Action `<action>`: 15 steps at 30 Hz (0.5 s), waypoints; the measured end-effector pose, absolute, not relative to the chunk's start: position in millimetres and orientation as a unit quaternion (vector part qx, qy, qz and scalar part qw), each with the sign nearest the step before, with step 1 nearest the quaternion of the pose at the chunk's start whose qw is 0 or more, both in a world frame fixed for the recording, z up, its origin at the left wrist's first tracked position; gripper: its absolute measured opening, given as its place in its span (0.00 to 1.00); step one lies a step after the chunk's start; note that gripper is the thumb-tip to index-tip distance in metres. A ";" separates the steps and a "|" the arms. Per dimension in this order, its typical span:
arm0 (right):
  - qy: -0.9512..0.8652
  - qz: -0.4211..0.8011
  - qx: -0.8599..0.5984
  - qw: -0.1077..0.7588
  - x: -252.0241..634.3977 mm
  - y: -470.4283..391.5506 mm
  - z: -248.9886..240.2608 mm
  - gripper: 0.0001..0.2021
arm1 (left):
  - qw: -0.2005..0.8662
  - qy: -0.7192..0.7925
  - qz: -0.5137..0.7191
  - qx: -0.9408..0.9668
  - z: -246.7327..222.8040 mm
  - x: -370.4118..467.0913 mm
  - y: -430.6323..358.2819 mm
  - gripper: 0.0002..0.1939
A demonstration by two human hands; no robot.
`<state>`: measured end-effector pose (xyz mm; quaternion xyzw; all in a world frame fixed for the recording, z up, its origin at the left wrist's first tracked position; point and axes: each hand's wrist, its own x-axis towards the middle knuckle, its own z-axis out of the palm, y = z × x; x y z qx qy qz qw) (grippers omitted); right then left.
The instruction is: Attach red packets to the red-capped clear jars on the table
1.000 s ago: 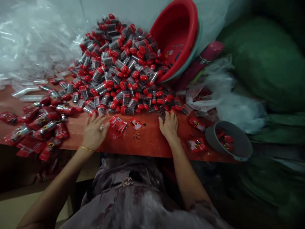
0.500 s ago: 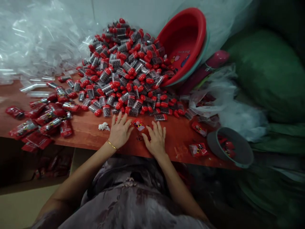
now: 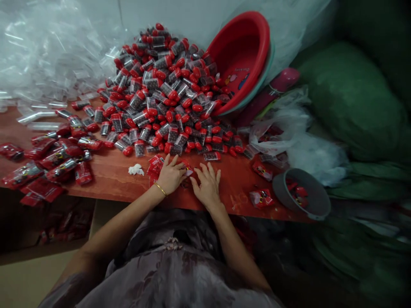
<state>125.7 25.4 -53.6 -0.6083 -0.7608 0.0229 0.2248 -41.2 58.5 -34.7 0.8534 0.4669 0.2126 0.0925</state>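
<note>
Left hand point(image 3: 171, 176), grip unclear; right hand point(image 3: 207, 186), fingers spread; small, glossy, red printed packet point(image 3: 189, 169) lies between fingertips, presumably to suit both.

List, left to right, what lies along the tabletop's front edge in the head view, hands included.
Heap of red packets, crumpled white scrap, flat red printed packaging, left hand, right hand, loose red packets, gray bowl.
</note>
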 end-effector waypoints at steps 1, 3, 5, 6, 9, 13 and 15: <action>-0.762 0.028 -0.607 0.224 124.9 26.2 -52.6 0.16 | 0.099 0.463 0.215 0.854 -35.2 -39.8 57.9 0.09; -0.764 0.035 -0.602 0.228 123.9 26.8 -50.0 0.16 | 0.107 0.459 0.215 0.855 -35.5 -38.0 57.6 0.11; -0.768 0.034 -0.590 0.246 124.7 25.5 -46.7 0.17 | 0.100 0.462 0.217 0.854 -32.7 -38.2 57.9 0.12; -0.771 0.031 -0.581 0.259 125.7 24.3 -44.9 0.18 | 0.094 0.465 0.221 0.852 -29.7 -38.9 57.8 0.12; -0.776 0.017 -0.556 0.298 129.2 20.9 -37.7 0.17 | 0.077 0.460 0.249 0.849 -15.9 -41.9 54.6 0.12; -0.767 -0.008 -0.554 0.325 131.6 18.4 -24.3 0.11 | 0.095 0.444 0.313 0.834 2.8 -43.1 37.9 0.11; -0.755 -0.026 -0.568 0.326 132.2 16.2 -18.2 0.12 | 0.131 0.512 0.364 0.767 7.9 -43.0 26.8 0.14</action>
